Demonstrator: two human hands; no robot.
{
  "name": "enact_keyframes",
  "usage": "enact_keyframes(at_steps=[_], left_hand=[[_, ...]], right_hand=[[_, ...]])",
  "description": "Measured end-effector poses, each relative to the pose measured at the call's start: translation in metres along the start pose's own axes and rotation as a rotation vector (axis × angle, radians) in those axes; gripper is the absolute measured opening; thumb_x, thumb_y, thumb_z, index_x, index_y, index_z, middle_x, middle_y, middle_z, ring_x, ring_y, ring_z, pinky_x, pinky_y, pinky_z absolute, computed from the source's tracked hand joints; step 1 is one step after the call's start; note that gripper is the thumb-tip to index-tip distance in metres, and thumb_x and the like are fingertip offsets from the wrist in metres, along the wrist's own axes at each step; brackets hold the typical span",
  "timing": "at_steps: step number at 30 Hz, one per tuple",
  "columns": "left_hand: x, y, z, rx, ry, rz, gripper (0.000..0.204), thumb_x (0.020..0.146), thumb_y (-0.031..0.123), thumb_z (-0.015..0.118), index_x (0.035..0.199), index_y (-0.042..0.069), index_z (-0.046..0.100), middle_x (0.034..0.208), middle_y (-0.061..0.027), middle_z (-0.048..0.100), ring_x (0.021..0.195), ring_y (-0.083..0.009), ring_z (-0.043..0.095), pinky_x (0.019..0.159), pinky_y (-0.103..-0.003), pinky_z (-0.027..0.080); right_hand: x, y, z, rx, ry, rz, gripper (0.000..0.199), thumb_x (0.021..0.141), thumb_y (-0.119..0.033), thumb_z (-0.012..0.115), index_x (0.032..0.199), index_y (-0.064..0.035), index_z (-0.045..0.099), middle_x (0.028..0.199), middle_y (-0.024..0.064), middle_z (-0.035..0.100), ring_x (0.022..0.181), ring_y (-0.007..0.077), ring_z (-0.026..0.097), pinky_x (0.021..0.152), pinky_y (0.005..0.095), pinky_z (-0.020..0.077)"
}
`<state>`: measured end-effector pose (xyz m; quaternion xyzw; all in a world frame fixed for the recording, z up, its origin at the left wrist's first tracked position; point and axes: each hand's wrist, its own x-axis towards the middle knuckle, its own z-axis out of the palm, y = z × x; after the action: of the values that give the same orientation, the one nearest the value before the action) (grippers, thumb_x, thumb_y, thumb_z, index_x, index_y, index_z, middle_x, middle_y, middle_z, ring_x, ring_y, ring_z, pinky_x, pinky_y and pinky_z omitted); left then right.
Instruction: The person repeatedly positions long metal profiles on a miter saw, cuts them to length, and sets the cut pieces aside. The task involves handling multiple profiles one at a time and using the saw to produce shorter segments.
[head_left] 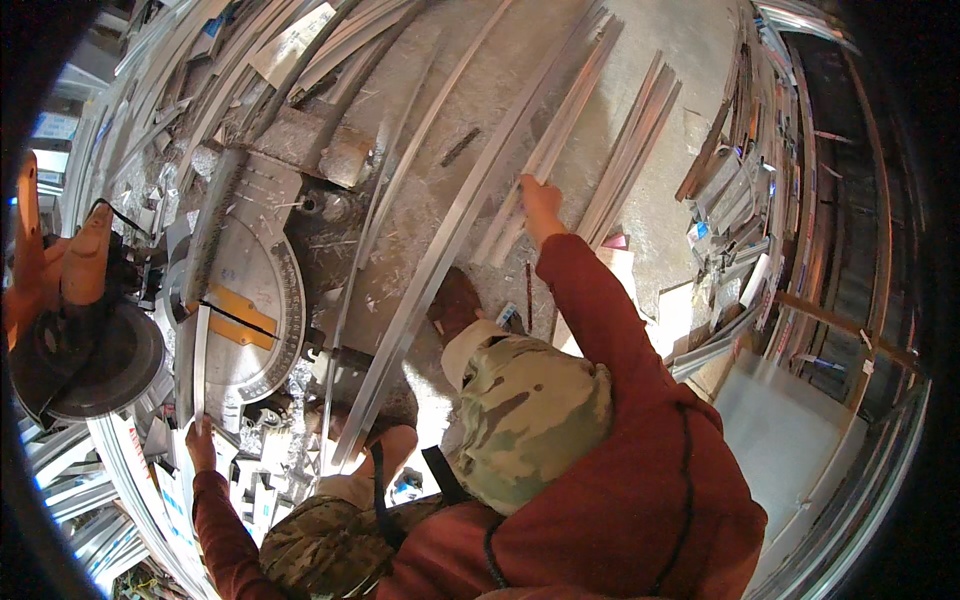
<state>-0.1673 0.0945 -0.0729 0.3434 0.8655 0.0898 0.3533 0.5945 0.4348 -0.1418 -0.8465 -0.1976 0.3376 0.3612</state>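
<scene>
The narrow silver metal strip (201,365) lies along the near left side of the round grey metal saw table (245,268), its lower end at the left hand (203,447). We see that hand grasping this end, its fingers closed on the metal. The right hand (541,208) reaches far forward to a bundle of long, thin silver-grey metal strips (566,120), fingers curled at its edge; we cannot tell whether they grip or only rest there.

Beside the left hand's strip, we find a yellow-orange insert plate (233,300) crossed by a black line. To the left stand the saw's orange upright housing (87,255) and a large dark round disc (100,365), apart from the strip. Between the hands, a long pale silver metal bar (395,345) runs slantwise, and beyond the right hand another bundle of grey metal strips (632,140) lies on the pale concrete floor (700,50).

We judge the step in hand to be handling stock: one piece steadied at the saw, the other hand at the bundle. The next move, we think, calls for a firm left grip well clear of the disc and a sure right-hand hold.
</scene>
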Motion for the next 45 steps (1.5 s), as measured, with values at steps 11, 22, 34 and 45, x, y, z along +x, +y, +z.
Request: enact_keyframes(at_steps=[11, 22, 34, 45], left_hand=[[-0.002, 0.011, 0.005, -0.034, 0.025, 0.025, 0.046, 0.094, 0.043, 0.064, 0.094, -0.002, 0.063, 0.077, -0.0056, 0.062, 0.067, -0.0133, 0.054, 0.060, -0.030, 0.044], [0.002, 0.002, 0.002, 0.015, 0.001, 0.062, 0.041, 0.095, 0.038, 0.062, 0.092, -0.003, 0.062, 0.074, -0.0072, 0.058, 0.064, -0.0163, 0.049, 0.059, -0.033, 0.042], [0.007, 0.020, 0.006, 0.040, 0.010, 0.150, 0.044, 0.095, 0.041, 0.062, 0.085, -0.002, 0.062, 0.071, -0.0063, 0.058, 0.064, -0.0175, 0.049, 0.058, -0.035, 0.041], [0.008, -0.049, 0.006, 0.056, 0.097, 0.072, 0.058, 0.090, 0.050, 0.064, 0.101, -0.007, 0.065, 0.086, -0.0191, 0.066, 0.077, -0.0290, 0.057, 0.074, -0.042, 0.047]], right_hand=[[0.040, 0.037, -0.096, -0.603, 0.452, -0.445, 0.061, 0.078, -0.033, 0.073, 0.122, 0.0061, 0.055, 0.105, 0.0232, 0.066, 0.102, 0.0384, 0.061, 0.093, 0.0453, 0.0449], [0.004, -0.016, 0.037, -0.684, -0.224, -0.385, 0.048, 0.083, -0.043, 0.064, 0.098, 0.0027, 0.068, 0.101, 0.0283, 0.067, 0.090, 0.0410, 0.066, 0.082, 0.0497, 0.0488], [0.105, 0.103, -0.063, -0.221, 0.230, -0.208, 0.037, 0.088, -0.013, 0.056, 0.116, 0.0081, 0.046, 0.102, 0.0276, 0.058, 0.092, 0.0394, 0.061, 0.082, 0.0491, 0.0478], [-0.029, -0.125, 0.074, -0.515, -0.254, -0.869, 0.028, 0.083, -0.026, 0.065, 0.098, -0.0030, 0.069, 0.096, 0.0176, 0.070, 0.094, 0.0359, 0.065, 0.085, 0.0455, 0.0493]])
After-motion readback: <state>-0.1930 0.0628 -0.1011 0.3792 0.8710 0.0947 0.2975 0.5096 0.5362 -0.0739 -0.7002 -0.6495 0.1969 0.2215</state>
